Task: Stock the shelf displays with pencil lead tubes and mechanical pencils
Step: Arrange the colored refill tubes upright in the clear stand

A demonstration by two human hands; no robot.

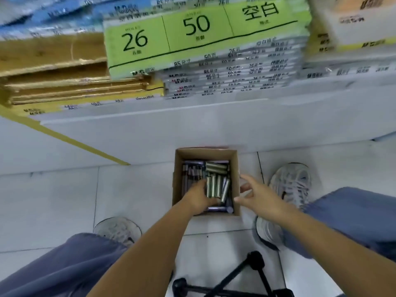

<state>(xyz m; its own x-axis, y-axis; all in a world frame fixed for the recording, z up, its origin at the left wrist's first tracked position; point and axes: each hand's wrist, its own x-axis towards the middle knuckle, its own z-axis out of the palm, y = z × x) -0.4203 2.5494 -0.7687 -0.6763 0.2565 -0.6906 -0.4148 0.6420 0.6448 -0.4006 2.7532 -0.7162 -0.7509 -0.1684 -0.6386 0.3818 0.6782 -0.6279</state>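
Your left hand reaches into the small brown cardboard box on the floor, fingers closing around a bunch of greenish metallic lead tubes; your right hand hovers open beside it. Stocking looks barely begun: the box remains full.

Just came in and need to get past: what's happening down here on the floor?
A person is crouched over a small cardboard box on the tiled floor. Their left hand is inside it, gathering green tubes; the right hand hovers open at the box's right edge. Nothing has reached the shelf yet.
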